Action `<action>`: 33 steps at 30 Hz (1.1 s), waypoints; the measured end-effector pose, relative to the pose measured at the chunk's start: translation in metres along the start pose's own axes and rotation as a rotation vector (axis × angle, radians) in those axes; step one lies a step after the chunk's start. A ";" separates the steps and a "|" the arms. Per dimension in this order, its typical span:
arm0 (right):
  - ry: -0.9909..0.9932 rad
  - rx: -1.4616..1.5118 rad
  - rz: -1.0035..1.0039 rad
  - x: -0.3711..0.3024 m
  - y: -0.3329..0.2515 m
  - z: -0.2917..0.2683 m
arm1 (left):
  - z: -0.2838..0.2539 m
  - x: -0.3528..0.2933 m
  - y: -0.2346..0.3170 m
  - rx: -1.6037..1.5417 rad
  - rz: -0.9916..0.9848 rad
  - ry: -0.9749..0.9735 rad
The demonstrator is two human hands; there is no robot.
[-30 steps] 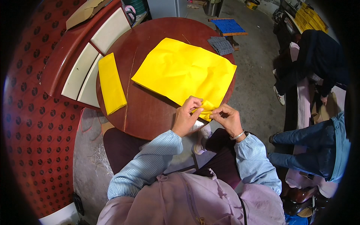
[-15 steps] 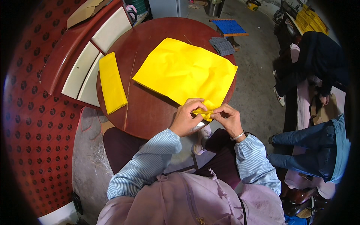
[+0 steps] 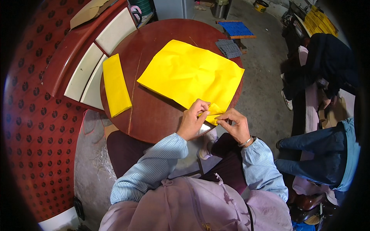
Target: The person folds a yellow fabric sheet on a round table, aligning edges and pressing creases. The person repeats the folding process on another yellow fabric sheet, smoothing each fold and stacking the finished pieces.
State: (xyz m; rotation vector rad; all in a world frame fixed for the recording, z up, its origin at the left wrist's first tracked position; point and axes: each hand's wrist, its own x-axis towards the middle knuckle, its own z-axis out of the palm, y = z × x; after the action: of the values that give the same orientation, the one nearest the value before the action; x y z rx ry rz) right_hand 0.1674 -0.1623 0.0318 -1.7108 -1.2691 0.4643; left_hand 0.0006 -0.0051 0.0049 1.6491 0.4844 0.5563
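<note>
A large yellow sheet (image 3: 189,73), cloth-like and faintly creased, lies across the round red-brown table (image 3: 150,127). Its near right corner is folded up into a small flap between my hands. My left hand (image 3: 194,120) pinches the flap from the left, thumb and forefinger on the yellow material. On the other side, my right hand (image 3: 237,125) grips the corner's edge between thumb and fingertips, just past the table's rim. To the left lies a folded yellow strip (image 3: 116,86) of similar material, apart from both hands.
A grey ribbed cloth (image 3: 228,48) lies at the table's far right edge, near a low stool with a blue woven seat (image 3: 235,29). Cream-panelled red furniture (image 3: 86,71) borders the table's left. At right, a person in dark clothes (image 3: 333,65) bends over cardboard; blue jeans (image 3: 316,154) show nearer.
The crumpled corner now looks flatter and more neatly folded. My left fingers have shifted slightly up, and my right hand has moved a little. The large sheet stays in place.
</note>
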 end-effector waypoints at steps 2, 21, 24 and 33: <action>-0.002 0.015 0.026 0.001 0.002 0.000 | 0.000 0.000 0.000 -0.028 -0.002 -0.003; 0.014 0.053 0.075 0.000 0.006 0.003 | 0.002 0.003 0.002 -0.065 -0.052 0.043; -0.005 0.030 0.074 -0.001 0.004 0.001 | 0.000 0.003 0.002 -0.116 -0.051 0.032; 0.025 0.338 0.223 0.005 0.026 0.011 | -0.006 0.000 0.004 -0.052 0.039 -0.037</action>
State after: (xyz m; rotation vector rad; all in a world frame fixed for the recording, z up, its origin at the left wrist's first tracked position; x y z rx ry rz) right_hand 0.1756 -0.1541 0.0052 -1.5672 -0.9233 0.7418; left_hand -0.0026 -0.0011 0.0093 1.6193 0.4076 0.5616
